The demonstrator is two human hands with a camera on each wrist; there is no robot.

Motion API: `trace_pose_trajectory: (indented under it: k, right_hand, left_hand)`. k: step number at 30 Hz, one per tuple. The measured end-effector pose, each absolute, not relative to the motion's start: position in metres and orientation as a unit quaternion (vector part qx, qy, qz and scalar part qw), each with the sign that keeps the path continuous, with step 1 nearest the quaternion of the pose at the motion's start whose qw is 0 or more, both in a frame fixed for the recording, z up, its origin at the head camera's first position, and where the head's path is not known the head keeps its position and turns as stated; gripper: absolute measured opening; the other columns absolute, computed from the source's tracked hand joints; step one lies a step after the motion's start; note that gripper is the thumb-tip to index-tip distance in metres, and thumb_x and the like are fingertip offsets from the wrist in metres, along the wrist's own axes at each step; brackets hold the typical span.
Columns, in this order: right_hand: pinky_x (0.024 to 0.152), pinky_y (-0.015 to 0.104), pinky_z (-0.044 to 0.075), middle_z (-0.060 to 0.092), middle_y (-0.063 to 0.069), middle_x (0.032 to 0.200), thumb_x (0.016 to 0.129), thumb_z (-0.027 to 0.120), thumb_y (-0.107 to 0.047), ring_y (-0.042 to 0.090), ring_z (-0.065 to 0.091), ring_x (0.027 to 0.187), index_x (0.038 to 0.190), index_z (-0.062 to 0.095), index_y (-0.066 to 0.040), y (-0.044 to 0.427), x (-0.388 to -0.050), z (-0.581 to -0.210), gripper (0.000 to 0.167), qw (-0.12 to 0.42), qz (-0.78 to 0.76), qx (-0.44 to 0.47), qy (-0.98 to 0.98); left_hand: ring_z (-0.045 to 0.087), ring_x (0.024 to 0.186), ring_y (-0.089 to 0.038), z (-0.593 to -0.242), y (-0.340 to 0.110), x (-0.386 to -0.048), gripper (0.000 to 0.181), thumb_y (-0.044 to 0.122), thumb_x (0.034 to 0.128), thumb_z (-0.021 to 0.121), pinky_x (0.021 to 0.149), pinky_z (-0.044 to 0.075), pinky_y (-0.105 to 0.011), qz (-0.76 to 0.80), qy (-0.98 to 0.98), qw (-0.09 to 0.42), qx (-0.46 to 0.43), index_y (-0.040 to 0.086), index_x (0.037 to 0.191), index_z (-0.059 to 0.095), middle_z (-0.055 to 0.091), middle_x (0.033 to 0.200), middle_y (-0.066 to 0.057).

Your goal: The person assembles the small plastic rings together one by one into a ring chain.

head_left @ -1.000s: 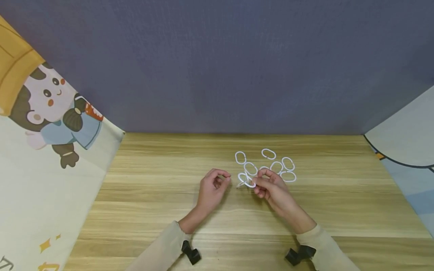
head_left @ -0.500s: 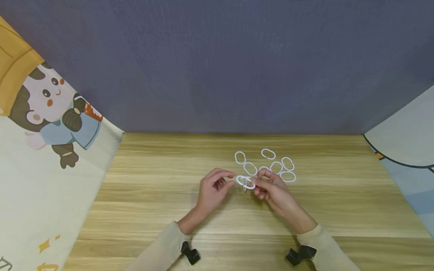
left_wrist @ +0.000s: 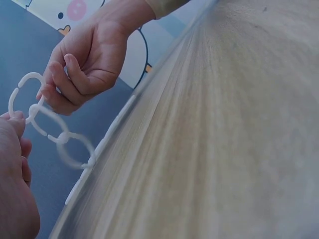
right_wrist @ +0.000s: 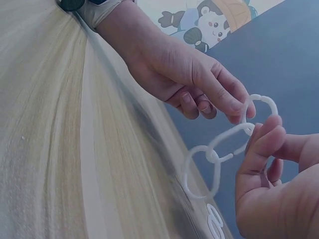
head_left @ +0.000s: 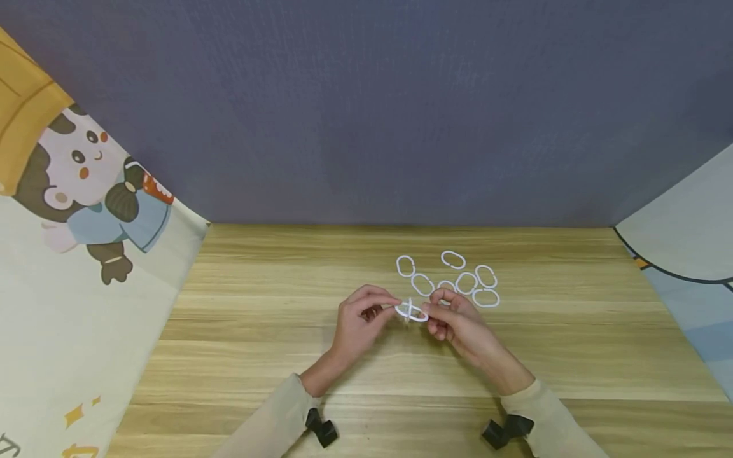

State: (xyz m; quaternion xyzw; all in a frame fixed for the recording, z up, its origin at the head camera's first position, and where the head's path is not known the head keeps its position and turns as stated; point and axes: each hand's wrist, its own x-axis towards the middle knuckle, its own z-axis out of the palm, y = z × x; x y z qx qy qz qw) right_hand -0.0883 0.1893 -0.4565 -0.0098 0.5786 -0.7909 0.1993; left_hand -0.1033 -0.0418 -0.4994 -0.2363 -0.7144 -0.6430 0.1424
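Observation:
Three white oval plastic chain links are joined in a short chain held between both hands above the table. My left hand [head_left: 362, 321] pinches one side of the top link [right_wrist: 269, 101] between thumb and fingertips. On the link's other side, my right hand [head_left: 465, 327] pinches it with thumb and index finger. The middle link [right_wrist: 227, 133] hangs from the top one, and the lowest link [right_wrist: 185, 174] dangles from that. Each link seems to have a small gap in its oval. Fingertips partly cover the top link.
Several loose white links [head_left: 486, 306] lie on the wooden table [head_left: 275, 267] beyond and beside my right hand, one partly hidden by it. A dark blue panel [head_left: 401, 114] rises at the back. Patterned panels [head_left: 172, 235] stand at the sides.
My left hand has moved slightly right and its fingertips have closed on the link. My right hand still grips it, and the link has turned flatter between them.

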Motion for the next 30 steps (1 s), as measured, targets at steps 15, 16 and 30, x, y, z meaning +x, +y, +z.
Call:
trace_pose_trajectory:
  k: [15, 16, 30]
  right_hand:
    - [0.058, 0.016, 0.049, 0.073, -0.003, 0.084, 0.109, 0.059, 0.002, 0.004, 0.061, 0.066, 0.098, 0.054, -0.012, 0.189, -0.091, -0.458, 0.018, 0.174, -0.784, 0.007, 0.596]
    - [0.058, 0.016, 0.050, 0.073, -0.003, 0.084, 0.109, 0.059, 0.002, 0.005, 0.061, 0.066, 0.098, 0.054, -0.011, 0.190, -0.091, -0.458, 0.018, 0.168, -0.782, 0.007, 0.600]
    - [0.056, 0.018, 0.050, 0.074, -0.003, 0.081, 0.107, 0.064, 0.005, 0.006, 0.062, 0.065, 0.098, 0.054, -0.009, 0.193, -0.095, -0.466, 0.019, 0.098, -0.770, -0.010, 0.631]
  left_hand:
    - [0.061, 0.069, -0.010, -0.497, -0.047, -0.110, 0.012, -0.005, 0.0935, 0.085, 0.058, 0.049, -0.018, -0.652, -0.708, 0.163, -0.215, 0.003, 0.102, 0.082, 0.079, 0.091, -0.012]
    - [0.061, 0.069, -0.010, -0.496, -0.049, -0.111, 0.011, -0.004, 0.0940, 0.085, 0.058, 0.049, -0.018, -0.651, -0.710, 0.166, -0.212, 0.003, 0.102, 0.082, 0.079, 0.090, -0.012]
    - [0.063, 0.068, -0.008, -0.477, -0.080, -0.128, 0.007, -0.001, 0.0965, 0.084, 0.059, 0.048, -0.015, -0.664, -0.712, 0.182, -0.138, 0.001, 0.103, 0.082, 0.079, 0.090, -0.016]
